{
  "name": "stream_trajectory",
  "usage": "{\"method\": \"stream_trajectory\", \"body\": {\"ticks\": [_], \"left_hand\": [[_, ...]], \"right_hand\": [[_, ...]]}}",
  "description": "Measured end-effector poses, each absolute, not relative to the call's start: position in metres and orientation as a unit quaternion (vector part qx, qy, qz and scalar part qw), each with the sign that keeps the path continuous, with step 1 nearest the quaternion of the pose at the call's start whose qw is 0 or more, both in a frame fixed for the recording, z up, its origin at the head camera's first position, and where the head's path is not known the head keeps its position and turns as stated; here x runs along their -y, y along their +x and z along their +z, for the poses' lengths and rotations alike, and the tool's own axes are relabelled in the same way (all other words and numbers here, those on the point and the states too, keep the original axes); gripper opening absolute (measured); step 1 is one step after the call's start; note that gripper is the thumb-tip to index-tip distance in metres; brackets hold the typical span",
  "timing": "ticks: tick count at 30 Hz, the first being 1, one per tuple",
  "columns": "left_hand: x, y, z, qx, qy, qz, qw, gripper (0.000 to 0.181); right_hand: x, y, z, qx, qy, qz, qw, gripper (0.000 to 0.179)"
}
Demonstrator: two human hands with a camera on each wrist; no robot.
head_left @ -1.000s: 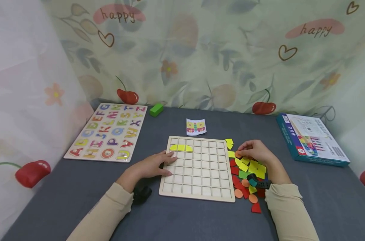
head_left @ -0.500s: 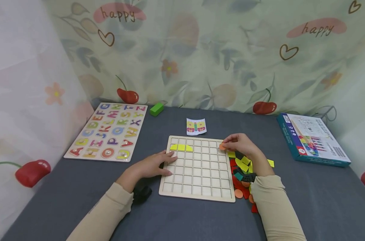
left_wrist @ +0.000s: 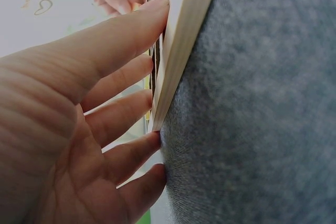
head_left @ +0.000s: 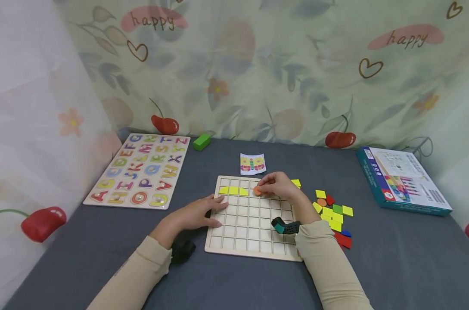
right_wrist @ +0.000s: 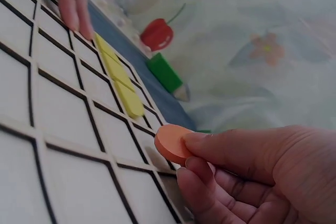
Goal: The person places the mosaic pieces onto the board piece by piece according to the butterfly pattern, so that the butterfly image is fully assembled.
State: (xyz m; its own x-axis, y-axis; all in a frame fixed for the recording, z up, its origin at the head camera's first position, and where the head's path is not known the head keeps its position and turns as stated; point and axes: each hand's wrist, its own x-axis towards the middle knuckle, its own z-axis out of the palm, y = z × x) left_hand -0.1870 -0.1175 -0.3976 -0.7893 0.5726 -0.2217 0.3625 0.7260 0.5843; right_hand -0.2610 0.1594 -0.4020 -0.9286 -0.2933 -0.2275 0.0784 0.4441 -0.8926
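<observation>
The person wears a long-sleeved beige top. The left sleeve [head_left: 133, 277] ends in a seamed cuff and bears a faint dark marking along the forearm; the right sleeve [head_left: 333, 267] is creased near its cuff. A black strap [head_left: 292, 227] with rows of small holes and a teal patch [head_left: 278, 228] sits at the right wrist, a black device [head_left: 183, 252] at the left. The left fingers [left_wrist: 119, 116] and right fingers [right_wrist: 198, 192] are bare

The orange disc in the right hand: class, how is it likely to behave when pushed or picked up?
The orange disc is probably stiff, since it shows no bend where the right hand pinches it. It is likely light, being small and thin beside that hand. Its round edge suggests it may roll if stood upright, but slide if pushed lying flat.
</observation>
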Motion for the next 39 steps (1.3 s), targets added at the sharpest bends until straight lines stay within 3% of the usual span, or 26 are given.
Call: {"method": "stream_trajectory", "body": {"ticks": [11, 19, 31, 39], "left_hand": [[0.117, -0.187, -0.398, -0.907, 0.260, 0.265, 0.197, 0.062], [0.117, -0.187, -0.397, -0.906, 0.258, 0.269, 0.199, 0.062], [0.118, -0.185, -0.397, -0.907, 0.256, 0.269, 0.198, 0.062], [0.118, -0.186, -0.398, -0.907, 0.257, 0.269, 0.198, 0.062]], "right_hand": [[-0.145, -0.256, -0.407, -0.868, -0.081, -0.471, 0.134, 0.017], [-0.147, -0.254, -0.404, -0.871, -0.070, -0.465, 0.144, 0.016], [-0.183, -0.253, -0.393, -0.858, -0.040, -0.488, 0.157, 0.029], [-0.220, -0.266, -0.393, -0.869, -0.006, -0.480, 0.116, 0.034]]}}
